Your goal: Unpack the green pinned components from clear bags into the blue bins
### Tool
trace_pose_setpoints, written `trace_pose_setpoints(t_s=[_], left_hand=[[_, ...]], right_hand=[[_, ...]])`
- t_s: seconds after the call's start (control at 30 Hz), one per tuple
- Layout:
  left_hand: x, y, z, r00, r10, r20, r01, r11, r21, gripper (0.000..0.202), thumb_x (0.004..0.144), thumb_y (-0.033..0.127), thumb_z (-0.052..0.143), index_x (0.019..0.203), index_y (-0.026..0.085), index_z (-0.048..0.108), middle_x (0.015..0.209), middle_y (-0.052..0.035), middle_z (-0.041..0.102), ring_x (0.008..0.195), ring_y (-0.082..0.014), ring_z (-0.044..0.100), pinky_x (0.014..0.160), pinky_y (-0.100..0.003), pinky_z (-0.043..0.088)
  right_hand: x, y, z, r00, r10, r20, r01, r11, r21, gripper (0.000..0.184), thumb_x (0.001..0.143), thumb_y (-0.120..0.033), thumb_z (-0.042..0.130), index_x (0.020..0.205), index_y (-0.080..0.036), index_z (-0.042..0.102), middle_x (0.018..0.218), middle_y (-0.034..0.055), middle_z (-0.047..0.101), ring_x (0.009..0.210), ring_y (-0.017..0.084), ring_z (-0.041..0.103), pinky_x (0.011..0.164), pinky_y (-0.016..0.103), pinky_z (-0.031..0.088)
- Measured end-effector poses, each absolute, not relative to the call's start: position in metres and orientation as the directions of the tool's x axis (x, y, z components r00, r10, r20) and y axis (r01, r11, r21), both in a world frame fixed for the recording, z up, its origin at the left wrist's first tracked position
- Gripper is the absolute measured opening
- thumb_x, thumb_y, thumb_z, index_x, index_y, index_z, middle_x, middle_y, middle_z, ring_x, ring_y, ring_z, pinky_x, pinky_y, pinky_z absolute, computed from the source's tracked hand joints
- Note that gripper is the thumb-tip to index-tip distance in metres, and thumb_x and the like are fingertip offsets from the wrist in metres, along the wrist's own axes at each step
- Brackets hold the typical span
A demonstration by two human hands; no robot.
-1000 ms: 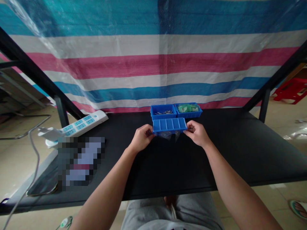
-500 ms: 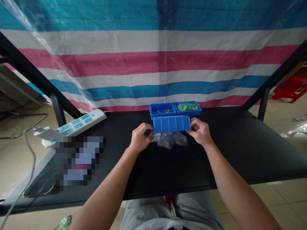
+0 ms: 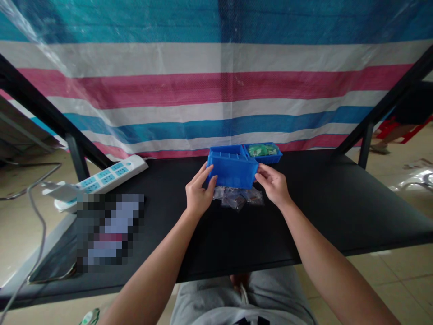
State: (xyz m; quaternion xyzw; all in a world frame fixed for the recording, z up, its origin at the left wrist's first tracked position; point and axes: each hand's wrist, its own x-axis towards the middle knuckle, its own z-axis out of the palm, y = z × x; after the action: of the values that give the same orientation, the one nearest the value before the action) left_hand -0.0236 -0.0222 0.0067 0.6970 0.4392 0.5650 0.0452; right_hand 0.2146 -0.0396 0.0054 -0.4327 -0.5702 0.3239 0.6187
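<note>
Carefully, a seated person at a black workbench [image 3: 304, 234] holds a blue plastic divided tray [image 3: 232, 168] tilted in both hands, just above the bench and close to its far edge. The left hand [image 3: 200, 195] is closed on the tray's left end, with fingers and thumb pressed against the wall, while the right hand [image 3: 273, 184] grips the opposite end mainly with its fingertips. Directly below and in front lie clear plastic bags of small parts [image 3: 238, 198], their contents too small to identify. Beside the tray, almost touching it, sits a blue bin of green packets [image 3: 263, 150]; anything directly behind the tray is hidden. A firm hold at both ends looks like the surest way to handle so light a tray, and keeping it clear of the bin and bags should avoid knocking either one. Along the bench's left side runs a white power strip [image 3: 111, 174], with a striped tarpaulin [image 3: 216, 81] hanging behind the scene. Far right, another person's leg [image 3: 382, 146] stands near a red stool [image 3: 406, 135].
</note>
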Motion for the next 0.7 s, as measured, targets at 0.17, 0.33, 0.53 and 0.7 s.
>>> trace_pose_setpoints(t_s=[0.17, 0.33, 0.53, 0.7], left_hand=[[-0.036, -0.016, 0.014, -0.299, 0.669, 0.681, 0.650, -0.380, 0.659, 0.027, 0.085, 0.024, 0.054, 0.104, 0.018, 0.074, 0.109, -0.0070, 0.073, 0.095, -0.0186, 0.071, 0.085, -0.029, 0.056], [-0.066, -0.007, 0.032, -0.531, 0.693, 0.487, 0.666, -0.013, 0.746, 0.035, 0.081, 0.026, 0.055, 0.111, 0.019, 0.072, 0.078, -0.0024, 0.074, 0.072, -0.0175, 0.068, 0.076, -0.030, 0.053], [-0.094, 0.004, 0.035, -0.610, 0.697, 0.375, 0.694, 0.243, 0.677, 0.035, 0.078, 0.019, 0.055, 0.107, 0.017, 0.075, 0.081, -0.0081, 0.075, 0.081, -0.0246, 0.068, 0.086, -0.038, 0.051], [-0.100, 0.009, 0.028, -0.614, 0.725, 0.313, 0.700, 0.317, 0.640, 0.036, 0.078, 0.020, 0.055, 0.108, 0.017, 0.074, 0.092, -0.0131, 0.076, 0.090, -0.0289, 0.069, 0.089, -0.043, 0.051]], right_hand=[[0.210, -0.047, 0.006, -0.146, 0.915, 0.375, -0.028, 0.375, -0.927, 0.054, 0.078, -0.040, 0.070, 0.129, -0.025, 0.059, 0.125, 0.0080, 0.065, 0.109, 0.025, 0.063, 0.090, 0.040, 0.054], [0.227, -0.041, 0.001, -0.074, 0.922, 0.381, 0.191, 0.388, -0.902, 0.056, 0.077, -0.032, 0.068, 0.131, -0.023, 0.058, 0.126, 0.0106, 0.065, 0.117, 0.026, 0.060, 0.094, 0.041, 0.050], [0.241, -0.022, -0.015, 0.218, 0.935, 0.279, 0.507, 0.136, -0.851, 0.044, 0.074, -0.035, 0.064, 0.112, -0.015, 0.068, 0.103, 0.0128, 0.073, 0.091, 0.025, 0.069, 0.079, 0.039, 0.054], [0.242, -0.016, -0.021, 0.263, 0.938, 0.227, 0.546, 0.049, -0.837, 0.035, 0.072, -0.032, 0.063, 0.102, -0.017, 0.072, 0.093, 0.0086, 0.075, 0.082, 0.022, 0.070, 0.078, 0.036, 0.055]])
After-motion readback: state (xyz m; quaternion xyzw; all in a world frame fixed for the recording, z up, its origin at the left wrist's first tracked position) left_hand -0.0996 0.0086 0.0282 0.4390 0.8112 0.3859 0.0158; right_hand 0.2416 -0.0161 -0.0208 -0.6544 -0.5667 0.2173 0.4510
